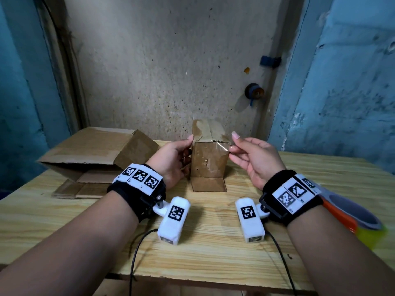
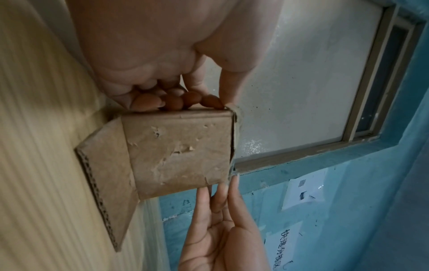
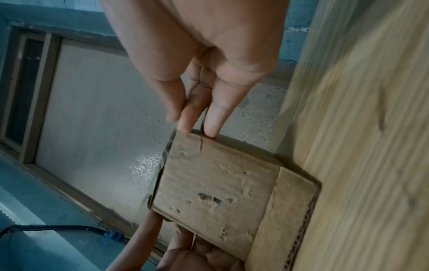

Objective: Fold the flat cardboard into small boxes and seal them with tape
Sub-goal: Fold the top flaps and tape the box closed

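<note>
Wooden table (image 1: 213,248) under everything, speckled wall panel and blue paint behind. Stood upright near the table's middle: small box (image 1: 208,161), top flaps folded shut, one bottom flap (image 1: 209,184) lying flat on the wood toward the camera.

Pinched at the box's upper right corner, between thumb and fingertips of the right hand (image 1: 254,159): loose end of the clear tape (image 1: 222,144), already stuck across the top seam. Remaining fingers held straight beside the box wall. Curled round the upper left edge: left hand (image 1: 173,161), thumb on top, fingertips pressed in a row against the side wall, seen plainly from the left wrist.

Judged light and fairly stiff, though thin-walled, scuffed, torn in small patches; likely to tip or slide under a hard tug, hence the steadying hold high on the left edge. Tape likely limp, clingy, quick to wrinkle; best held taut by its end and smoothed down over the corner.

Further out: larger open carton (image 1: 96,154) on its side at far left, flat cardboard (image 1: 70,190) beneath it, tape roll (image 1: 352,218) at the right edge.
</note>
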A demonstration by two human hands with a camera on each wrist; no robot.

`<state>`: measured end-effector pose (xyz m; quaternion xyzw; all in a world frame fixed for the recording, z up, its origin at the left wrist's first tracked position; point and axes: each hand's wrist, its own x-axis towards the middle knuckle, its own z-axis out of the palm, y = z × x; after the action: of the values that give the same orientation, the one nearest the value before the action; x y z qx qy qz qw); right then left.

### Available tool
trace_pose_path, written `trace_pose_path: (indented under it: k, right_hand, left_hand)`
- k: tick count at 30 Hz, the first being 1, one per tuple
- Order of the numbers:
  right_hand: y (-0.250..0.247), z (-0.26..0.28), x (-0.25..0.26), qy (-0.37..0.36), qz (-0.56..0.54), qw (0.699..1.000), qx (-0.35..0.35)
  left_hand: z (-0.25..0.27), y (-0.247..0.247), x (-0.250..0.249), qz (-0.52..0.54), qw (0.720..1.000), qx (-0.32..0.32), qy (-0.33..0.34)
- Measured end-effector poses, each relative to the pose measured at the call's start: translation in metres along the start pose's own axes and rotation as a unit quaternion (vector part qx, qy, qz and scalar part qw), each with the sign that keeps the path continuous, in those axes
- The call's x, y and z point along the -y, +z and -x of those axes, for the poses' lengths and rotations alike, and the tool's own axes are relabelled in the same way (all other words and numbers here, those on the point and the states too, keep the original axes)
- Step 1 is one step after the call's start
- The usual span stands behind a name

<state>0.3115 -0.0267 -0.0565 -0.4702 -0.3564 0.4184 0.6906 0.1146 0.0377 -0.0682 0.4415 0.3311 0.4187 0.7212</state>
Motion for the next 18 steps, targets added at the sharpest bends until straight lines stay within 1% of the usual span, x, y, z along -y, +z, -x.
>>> trace_pose_path:
  k: [9,18]
  right_hand:
    - [0.0019,0.0022,-0.0003,-0.016,-0.015,1.000,-0.021]
    - [0.0032,0.0023,0.0006,-0.015,-0.016,1.000,-0.005]
  left_hand:
    - [-0.0035,-0.0047,0.0031,0.007,1.000,0.016,-0.005]
    - [-0.0087,-0.0076,0.0054,0.032,0.999,0.013,-0.005]
